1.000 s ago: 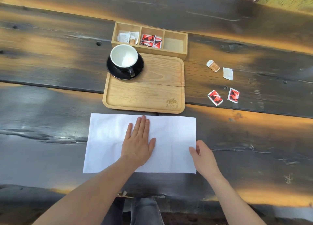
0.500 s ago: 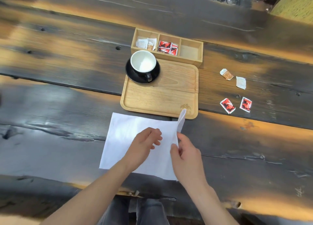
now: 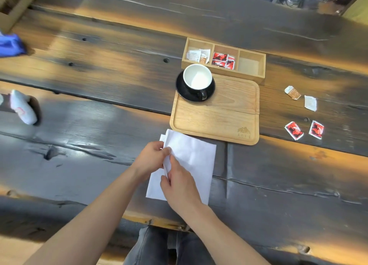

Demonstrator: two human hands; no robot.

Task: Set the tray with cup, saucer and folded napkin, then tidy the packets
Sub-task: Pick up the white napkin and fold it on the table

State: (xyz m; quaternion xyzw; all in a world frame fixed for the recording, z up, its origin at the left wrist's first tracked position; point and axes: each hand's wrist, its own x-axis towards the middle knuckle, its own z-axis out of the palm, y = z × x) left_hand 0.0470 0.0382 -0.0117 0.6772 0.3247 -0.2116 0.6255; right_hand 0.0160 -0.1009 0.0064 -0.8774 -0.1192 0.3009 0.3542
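Dark plank table (image 3: pixel 99 125) under my view. My left hand (image 3: pixel 151 159) and right hand (image 3: pixel 180 183) both pinch left edge of white napkin (image 3: pixel 196 159), folded, lying flat. Beyond my hands: wooden tray (image 3: pixel 219 123), cup (image 3: pixel 197 78) on black saucer (image 3: pixel 180 89). Far right of my right hand: four loose packets (image 3: pixel 294 130). Compartment box (image 3: pixel 251 65) behind tray.

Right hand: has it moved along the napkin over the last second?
Yes. The right hand has crossed from the napkin's right edge to its left edge, folding it in half; the tray corner logo is now well right of it.
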